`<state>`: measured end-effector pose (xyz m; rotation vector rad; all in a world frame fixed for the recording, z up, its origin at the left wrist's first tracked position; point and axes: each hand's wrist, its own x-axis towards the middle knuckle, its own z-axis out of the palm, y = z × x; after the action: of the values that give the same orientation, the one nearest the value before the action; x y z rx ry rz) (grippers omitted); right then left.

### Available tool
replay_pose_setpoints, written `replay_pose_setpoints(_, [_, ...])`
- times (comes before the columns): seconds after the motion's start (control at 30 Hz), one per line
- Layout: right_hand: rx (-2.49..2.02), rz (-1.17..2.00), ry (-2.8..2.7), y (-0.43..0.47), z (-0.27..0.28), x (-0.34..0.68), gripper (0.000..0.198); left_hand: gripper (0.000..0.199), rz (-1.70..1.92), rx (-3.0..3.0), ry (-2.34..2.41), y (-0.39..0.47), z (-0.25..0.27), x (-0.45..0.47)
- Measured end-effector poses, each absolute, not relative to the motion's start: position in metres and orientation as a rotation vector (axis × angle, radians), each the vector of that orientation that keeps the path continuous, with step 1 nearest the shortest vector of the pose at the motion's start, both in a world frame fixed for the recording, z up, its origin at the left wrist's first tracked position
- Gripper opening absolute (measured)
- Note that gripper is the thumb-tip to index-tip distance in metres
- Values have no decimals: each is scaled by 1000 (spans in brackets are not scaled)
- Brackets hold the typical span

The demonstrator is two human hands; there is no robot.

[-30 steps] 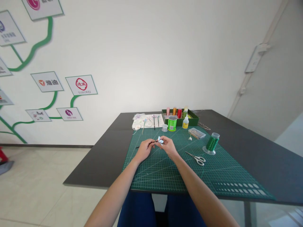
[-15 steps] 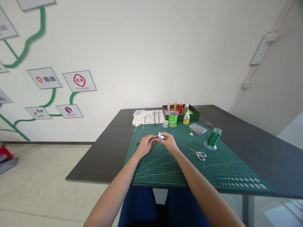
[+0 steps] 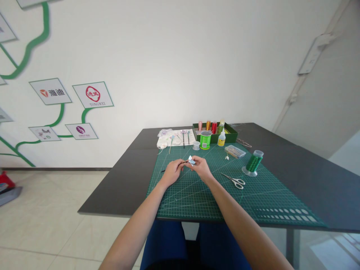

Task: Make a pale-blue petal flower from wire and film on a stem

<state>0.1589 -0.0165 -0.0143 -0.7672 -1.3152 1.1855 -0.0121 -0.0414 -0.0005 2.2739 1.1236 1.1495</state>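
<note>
A small pale blue-white flower [image 3: 191,161] with pointed petals sits on a thin dark stick [image 3: 162,171] over the cutting mat. My left hand [image 3: 172,172] is closed round the stick, whose dark end pokes out on its left. With fingertips pinched together, my right hand [image 3: 201,168] grips the flower at its petals. Both hands nearly touch, and the fingers cover the join between flower and stick. To the right of them lie white-handled scissors [image 3: 234,181] and a tiny white blossom [image 3: 227,158].
Beneath is a green gridded cutting mat [image 3: 194,202] on a black table [image 3: 112,187]. Behind stand a green thread spool [image 3: 254,163], glue bottle [image 3: 221,138], green tin [image 3: 205,140], clear case [image 3: 235,151] and box of spools [image 3: 230,137]. A white cloth [image 3: 165,141] bears several stemmed flowers.
The flower has turned slightly between my fingers, so its petals point differently. Both hands keep nearly the same place and grip. The camera view has shifted a little.
</note>
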Motion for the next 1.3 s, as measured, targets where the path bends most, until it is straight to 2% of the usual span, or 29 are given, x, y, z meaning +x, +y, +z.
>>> replay_pose_setpoints(0.13, [-757, 1193, -1309, -17, -15, 160, 42, 30, 1155, 2284, 1156, -40, -2, -12])
replay_pose_setpoints(0.3, [-670, 1214, -1292, -16, -12, 166, 63, 26, 1168, 2258, 1261, -38, -4, -15])
replay_pose_setpoints(0.37, [-646, 1219, -1285, -16, -11, 168, 65, 25, 1168, 2249, 1299, -39, -4, -16])
replay_pose_setpoints(0.47, [-657, 1190, -1288, -16, -10, 169, 58, 25, 1152, 2256, 1326, -39, -3, -16])
replay_pose_setpoints(0.63, [-761, 1066, -1306, -14, -13, 168, 30, 26, 1086, 2282, 1366, -39, -2, -15])
replay_pose_setpoints(0.8, [-886, 851, -1217, -9, -17, 174, 26, 26, 1032, 2261, 1463, -33, -7, -15])
replay_pose_setpoints(1.07, [-909, 618, -1170, -8, -20, 183, 21, 10, 733, 2495, 1637, -28, -25, -16])
replay_pose_setpoints(1.17, [-937, 572, -1210, -9, -20, 183, 19, 13, 787, 2466, 1665, -27, -27, -17])
replay_pose_setpoints(1.3, [-962, 522, -1269, -12, -19, 181, 17, 29, 1118, 2325, 1568, -26, -22, -19])
